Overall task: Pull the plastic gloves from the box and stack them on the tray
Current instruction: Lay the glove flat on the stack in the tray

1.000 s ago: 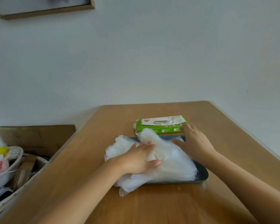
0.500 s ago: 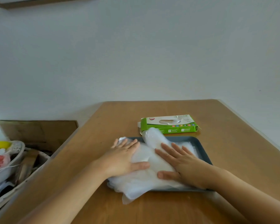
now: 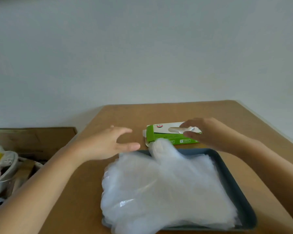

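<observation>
Gloves (image 3: 167, 191) of thin clear plastic lay nearest, heaped flat in a loose stack on a dark grey tray (image 3: 235, 188). Their fingers spilled over the tray's left and near edges onto the brown tabletop (image 3: 74, 200), and one glove thumb stuck out at the far side, its tip reaching the front of the box. Off to the left, below the tabletop's edge, stood a pale basket (image 3: 10, 166) of odds and ends, something yellow among them, and behind it a brown cardboard carton (image 3: 32, 139). Beyond the stack both bare forearms reached forward. The left hand (image 3: 105, 144) hovered above the tabletop just left of the tray's far corner, its grip apart, fingers spread and thumb out, holding nothing. The right hand (image 3: 208, 132) was farther on, over the right half of the green and white box (image 3: 161, 134), which lay flat just behind the tray. Its fingertips were at the opening in the box's top and its thumb a little nearer. That grip looked apart too, with a gap between thumb and fingers, though the hand was blurred and I could not make out whether it touched anything in the slot. Past the tabletop's far edge rose a plain pale wall (image 3: 142, 56).
</observation>
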`<act>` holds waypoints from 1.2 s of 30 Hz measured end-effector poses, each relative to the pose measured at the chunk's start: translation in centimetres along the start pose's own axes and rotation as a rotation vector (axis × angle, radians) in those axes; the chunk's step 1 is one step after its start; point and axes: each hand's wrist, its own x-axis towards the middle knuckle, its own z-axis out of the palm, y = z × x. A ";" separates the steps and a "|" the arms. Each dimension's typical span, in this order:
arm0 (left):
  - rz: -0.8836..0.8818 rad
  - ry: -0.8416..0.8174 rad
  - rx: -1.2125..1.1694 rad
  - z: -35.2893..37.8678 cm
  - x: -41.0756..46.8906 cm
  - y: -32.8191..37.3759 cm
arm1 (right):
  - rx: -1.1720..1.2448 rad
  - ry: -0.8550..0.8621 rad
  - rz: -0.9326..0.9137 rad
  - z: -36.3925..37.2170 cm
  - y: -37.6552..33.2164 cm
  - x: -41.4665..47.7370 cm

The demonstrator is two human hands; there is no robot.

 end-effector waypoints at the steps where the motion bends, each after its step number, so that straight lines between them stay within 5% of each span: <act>1: 0.011 0.029 -0.056 -0.3 1.0 0.3 | -0.010 0.057 0.012 0.1 0.8 1.3; 10: 0.122 -0.082 -0.396 2.0 10.4 -0.1 | -0.060 0.014 0.008 4.6 3.4 5.5; 18: 0.180 -0.039 -0.392 5.7 13.5 -1.4 | -0.019 0.112 0.081 5.5 3.4 6.1; 28: 0.215 0.012 -0.412 6.7 13.9 -1.8 | 0.249 0.272 0.189 5.4 3.7 5.7; 36: 0.239 0.011 -0.430 6.6 13.9 -1.7 | 0.783 0.390 0.453 4.3 4.4 5.5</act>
